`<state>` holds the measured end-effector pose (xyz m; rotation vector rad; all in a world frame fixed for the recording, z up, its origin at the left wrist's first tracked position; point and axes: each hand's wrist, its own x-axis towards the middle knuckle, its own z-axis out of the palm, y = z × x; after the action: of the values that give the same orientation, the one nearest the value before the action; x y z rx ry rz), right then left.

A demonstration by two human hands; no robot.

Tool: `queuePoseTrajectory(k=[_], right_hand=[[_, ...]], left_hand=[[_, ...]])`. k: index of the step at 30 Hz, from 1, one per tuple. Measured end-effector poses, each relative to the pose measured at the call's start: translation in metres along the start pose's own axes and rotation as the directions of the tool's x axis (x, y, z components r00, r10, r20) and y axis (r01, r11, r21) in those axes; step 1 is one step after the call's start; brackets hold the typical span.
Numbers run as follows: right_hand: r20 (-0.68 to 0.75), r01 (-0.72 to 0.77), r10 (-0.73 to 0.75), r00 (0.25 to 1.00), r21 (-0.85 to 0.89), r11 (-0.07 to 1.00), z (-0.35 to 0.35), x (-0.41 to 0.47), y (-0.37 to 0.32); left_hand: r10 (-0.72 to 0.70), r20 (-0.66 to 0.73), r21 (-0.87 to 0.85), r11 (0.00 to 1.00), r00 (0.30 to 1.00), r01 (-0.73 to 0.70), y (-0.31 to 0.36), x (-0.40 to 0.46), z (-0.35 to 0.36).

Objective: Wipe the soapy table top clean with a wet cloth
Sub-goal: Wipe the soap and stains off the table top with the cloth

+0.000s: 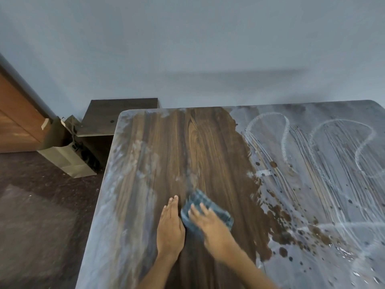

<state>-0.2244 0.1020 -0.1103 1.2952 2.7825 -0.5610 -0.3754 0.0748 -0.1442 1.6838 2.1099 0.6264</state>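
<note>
Seemingly flat, right hand (210,224) presses checked cloth (205,209) onto wood-grain table (187,142).

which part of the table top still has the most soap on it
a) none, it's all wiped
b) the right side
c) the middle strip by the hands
b: the right side of the table top is coated in white soapy streaks and swirls, while the middle strip shows bare dark wood grain where the right hand presses the cloth beside the flat left hand.
</note>
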Motion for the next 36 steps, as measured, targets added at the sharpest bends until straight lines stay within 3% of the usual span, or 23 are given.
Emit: queuePoseTrajectory(k=[1, 3, 5, 7, 9, 12, 15, 17, 20, 22, 26, 30, 32, 36], right_hand=[[0.034, 0.043, -0.04, 0.999, -0.072, 0.997, 0.009, -0.023, -0.004], [0.119, -0.016, 0.022, 0.993, -0.05, 0.999, 0.015, -0.055, 0.003], [0.03, -0.164, 0.163, 0.986, 0.007, 0.986, 0.001, -0.069, 0.023], [-0.073, -0.277, 0.285, 0.956, 0.102, 0.955, -0.024, -0.047, 0.049], [-0.2, -0.342, 0.352, 0.915, 0.079, 0.936, -0.04, -0.001, 0.068], [-0.156, -0.448, 0.454, 0.877, 0.074, 0.891, -0.045, 0.071, 0.067], [-0.196, -0.367, 0.377, 0.905, 0.083, 0.926, -0.039, 0.102, 0.041], [-0.147, -0.149, 0.165, 0.975, 0.115, 0.982, -0.025, 0.09, 0.016], [-0.068, 0.068, -0.057, 0.996, 0.173, 0.983, 0.001, 0.036, -0.011], [-0.093, 0.026, -0.006, 0.996, 0.221, 0.975, 0.01, -0.001, -0.002], [-0.188, -0.3, 0.367, 0.911, 0.308, 0.903, -0.016, -0.001, 0.051], [-0.038, -0.446, 0.47, 0.882, 0.255, 0.858, -0.045, 0.08, 0.082], [-0.002, -0.451, 0.469, 0.883, 0.27, 0.851, -0.043, 0.11, 0.071], [-0.068, -0.19, 0.214, 0.975, 0.256, 0.948, -0.014, 0.085, 0.01]], left_hand=[[0.004, 0.0, -0.004, 1.0, 1.0, -0.004, 0.0, 0.0, 0.0], [0.024, -0.015, -0.017, 1.0, 1.0, -0.024, 0.0, -0.002, 0.0], [0.02, -0.007, -0.029, 0.999, 1.0, -0.02, 0.003, -0.004, -0.003], [0.01, -0.011, -0.04, 0.999, 1.0, -0.011, 0.004, -0.004, -0.004], [0.004, -0.027, -0.049, 0.999, 1.0, -0.006, 0.006, -0.004, -0.006], [0.007, -0.019, -0.037, 0.999, 1.0, -0.007, 0.007, -0.005, -0.007], [0.029, -0.038, -0.021, 0.999, 0.999, -0.029, 0.007, -0.005, -0.006], [0.007, -0.075, -0.074, 0.997, 0.997, -0.013, 0.007, -0.006, -0.005], [-0.04, -0.141, -0.154, 0.988, 0.989, 0.018, 0.004, -0.014, -0.005], [-0.05, -0.156, -0.143, 0.989, 0.987, 0.028, 0.003, -0.023, -0.006], [-0.028, -0.177, -0.051, 0.999, 0.984, 0.019, 0.005, -0.035, -0.01], [-0.027, -0.176, -0.013, 1.0, 0.984, 0.025, 0.0, -0.033, -0.006], [-0.041, -0.165, -0.026, 0.999, 0.985, 0.037, 0.003, -0.033, -0.007], [-0.089, -0.184, -0.171, 0.984, 0.979, 0.057, 0.006, -0.035, -0.01]])
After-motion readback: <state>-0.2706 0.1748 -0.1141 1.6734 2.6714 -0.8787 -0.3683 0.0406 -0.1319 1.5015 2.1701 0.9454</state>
